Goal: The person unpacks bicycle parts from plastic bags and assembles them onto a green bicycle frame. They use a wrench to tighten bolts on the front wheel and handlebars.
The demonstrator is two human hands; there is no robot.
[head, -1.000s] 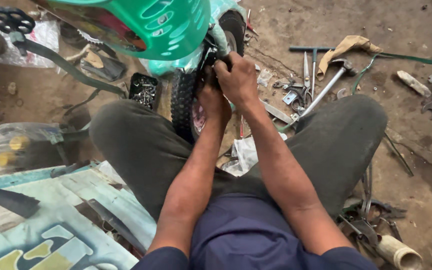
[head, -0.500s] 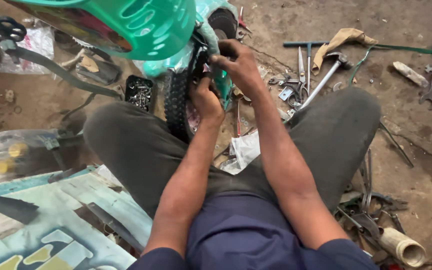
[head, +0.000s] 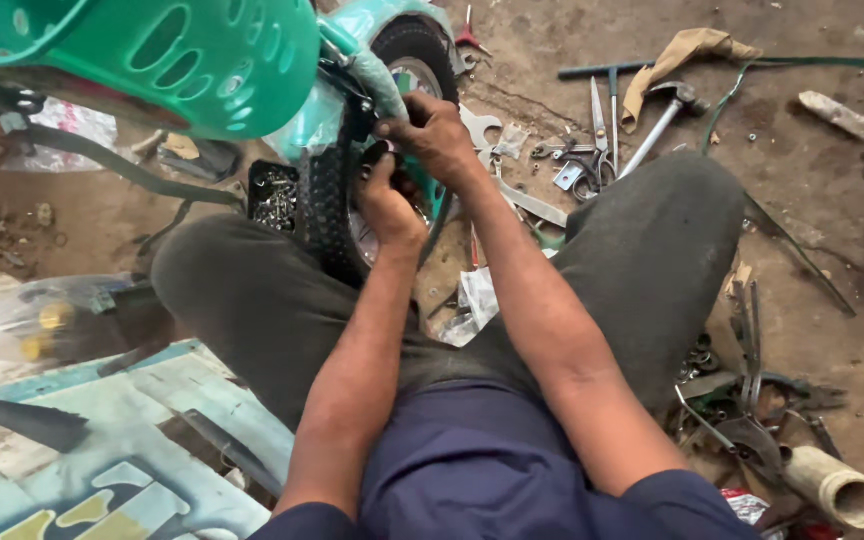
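Both hands have crept up the knobby bicycle wheel (head: 327, 215) between the knees. The right hand (head: 432, 135) now pinches something by the teal fender (head: 372, 75); the left hand (head: 387, 200) grips near the hub, probably a fastener.

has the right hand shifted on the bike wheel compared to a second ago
Cannot tell. The right hand grips the same spot by the green frame above the knobby tyre, next to the left hand; the apparent shift looks like head-camera motion.
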